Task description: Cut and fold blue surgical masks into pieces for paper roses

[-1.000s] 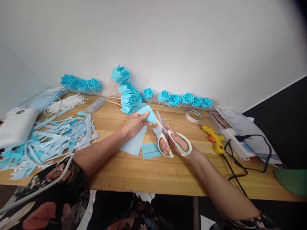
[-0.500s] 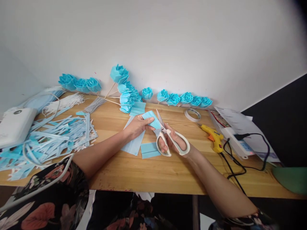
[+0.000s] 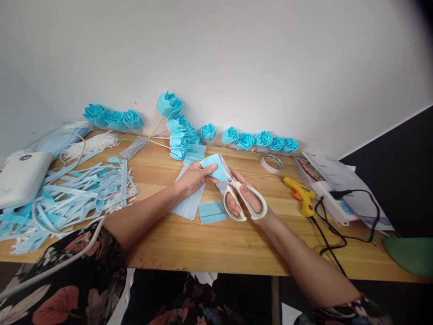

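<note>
As forearms [image 3: 145,215] slant inward, left hand [image 3: 193,178] pinches blue sheet [image 3: 213,160], right hand [image 3: 251,197] grips scissors [image 3: 232,180]

Table [image 3: 162,253]: wooden, light brown, grain running lengthwise. Items on its surface, left to right:

Left end: white box [image 3: 23,178], beside a loose, overlapping pile of blue and white strips [image 3: 91,189]. Behind these: a stack of masks [image 3: 61,139], a bunch of white cords [image 3: 91,146] and a bundle of grey wires [image 3: 135,147].

Rear edge: blue flowers [image 3: 245,141] in groups; the centre group's stems [image 3: 158,143] point left.

Centre: a pale sheet [image 3: 189,203], set at an angle; just right of it, a creased blue piece [image 3: 212,212], flat.

Right: tape roll [image 3: 271,169], on its side; yellow glue gun [image 3: 306,196], nozzle toward the roll; power strip [image 3: 334,205] near papers [image 3: 355,185].
</note>
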Demonstrator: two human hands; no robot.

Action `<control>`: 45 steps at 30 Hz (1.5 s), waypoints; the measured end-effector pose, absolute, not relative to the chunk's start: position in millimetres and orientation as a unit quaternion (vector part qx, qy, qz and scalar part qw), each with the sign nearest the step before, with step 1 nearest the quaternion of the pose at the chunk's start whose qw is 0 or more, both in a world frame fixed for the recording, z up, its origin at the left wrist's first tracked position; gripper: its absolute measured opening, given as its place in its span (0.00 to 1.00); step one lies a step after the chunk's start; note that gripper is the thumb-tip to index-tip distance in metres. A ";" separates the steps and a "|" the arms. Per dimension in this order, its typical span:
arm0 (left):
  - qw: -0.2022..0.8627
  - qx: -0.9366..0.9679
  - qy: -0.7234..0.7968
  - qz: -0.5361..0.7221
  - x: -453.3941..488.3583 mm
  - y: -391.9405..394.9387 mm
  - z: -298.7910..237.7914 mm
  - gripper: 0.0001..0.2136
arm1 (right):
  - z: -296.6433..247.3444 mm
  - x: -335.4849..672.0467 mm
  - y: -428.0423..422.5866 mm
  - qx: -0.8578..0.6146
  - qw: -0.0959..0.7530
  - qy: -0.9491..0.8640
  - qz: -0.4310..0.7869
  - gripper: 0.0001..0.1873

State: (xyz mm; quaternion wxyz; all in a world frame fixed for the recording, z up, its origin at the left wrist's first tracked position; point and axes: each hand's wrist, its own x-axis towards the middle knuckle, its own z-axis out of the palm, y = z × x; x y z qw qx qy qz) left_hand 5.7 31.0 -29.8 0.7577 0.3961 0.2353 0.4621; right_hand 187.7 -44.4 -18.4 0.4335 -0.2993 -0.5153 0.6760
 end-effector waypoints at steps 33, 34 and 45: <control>0.727 0.469 0.233 0.444 9.2 20.3 -26.8 0.19 | -31.1 187.6 -38.9 -0.282 0.414 -0.546 0.671 0.47; 0.728 0.467 0.235 0.443 9.8 20.1 -27.4 0.19 | -30.6 186.9 -39.0 -0.285 0.417 -0.545 0.669 0.47; 0.743 0.442 0.234 0.445 10.3 23.2 -30.7 0.19 | -28.4 185.4 -40.8 -0.305 0.451 -0.534 0.647 0.46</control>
